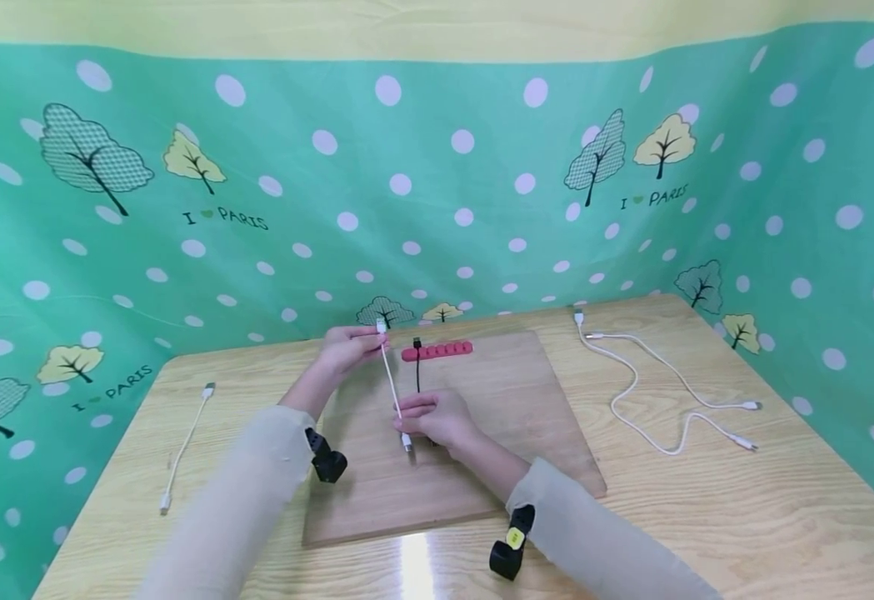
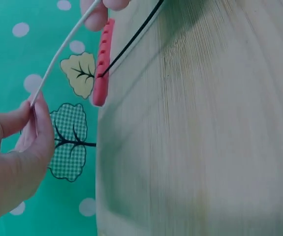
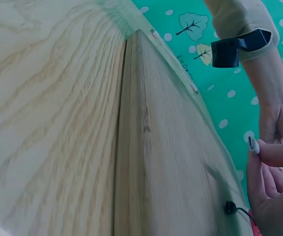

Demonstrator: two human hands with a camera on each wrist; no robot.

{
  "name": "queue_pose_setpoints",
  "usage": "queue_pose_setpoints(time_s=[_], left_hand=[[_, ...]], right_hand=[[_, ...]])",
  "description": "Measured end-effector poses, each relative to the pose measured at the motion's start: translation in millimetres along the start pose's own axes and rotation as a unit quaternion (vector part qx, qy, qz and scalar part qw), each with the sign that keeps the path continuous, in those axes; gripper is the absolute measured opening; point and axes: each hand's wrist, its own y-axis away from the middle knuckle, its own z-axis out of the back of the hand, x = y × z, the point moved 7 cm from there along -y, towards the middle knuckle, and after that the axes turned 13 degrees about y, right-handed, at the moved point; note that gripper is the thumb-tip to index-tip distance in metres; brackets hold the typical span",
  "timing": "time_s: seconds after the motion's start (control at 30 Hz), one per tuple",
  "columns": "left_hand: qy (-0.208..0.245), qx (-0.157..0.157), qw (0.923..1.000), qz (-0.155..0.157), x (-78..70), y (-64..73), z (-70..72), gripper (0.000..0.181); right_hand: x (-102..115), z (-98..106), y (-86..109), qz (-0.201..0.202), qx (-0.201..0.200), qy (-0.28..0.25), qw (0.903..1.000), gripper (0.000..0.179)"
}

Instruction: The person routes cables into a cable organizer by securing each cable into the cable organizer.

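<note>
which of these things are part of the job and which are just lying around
Probably part of the job:
held white cable
red slotted strip
black cable crossing it
wooden board underneath

Apparently just lying about for now:
loose left-side white cable
two right-side white cables

Looks like smooth matt plastic on held white cable [image 1: 389, 367], w/ shiny metal at USB plug [image 1: 381, 323]. Ditto plastic on other white cables [image 1: 748, 406]. Matt plastic on blk cable [image 1: 417, 371]. Rubbery, approx. matt, on red strip [image 1: 448, 350]. Matt, fine-grained wood on board [image 1: 496, 425]; paler, bold-grained wood on counter [image 1: 804, 525], semi-gloss w/ glare. Smooth printed cloth on curtain [image 1: 481, 275]. Matt cloth on sleeves [image 1: 594, 533]; hard plastic on blk wrist cams [image 1: 507, 560].
</note>
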Motion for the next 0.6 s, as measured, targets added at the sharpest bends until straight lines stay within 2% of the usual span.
queue_pose_setpoints(time_s=[0.1, 0.2, 0.3, 0.6], left_hand=[[-0.022, 0.011, 0.9996, -0.01, -1.1, -3.6, -8.0, 0.042], [-0.024, 0.026, 0.9992, -0.017, -0.7, -9.0, -16.0, 0.042], [-0.013, 0.027, 0.9994, -0.018, 1.2, -15.3, -21.4, 0.041], [-0.028, 0.022, 0.9991, -0.022, 4.4, -29.7, -37.6, 0.04]], right_hand=[[-1, 8, 2.3, 0.008, -0.008, 0.014, 0.9998, 0.029], [-4, 16, 2.3, 0.008, -0.018, 0.016, 0.9997, 0.029], [-8, 23, 1.5, 0.004, -0.029, 0.022, 0.9993, 0.028], [-14, 40, 0.9, 0.005, -0.061, 0.064, 0.9961, 0.025]])
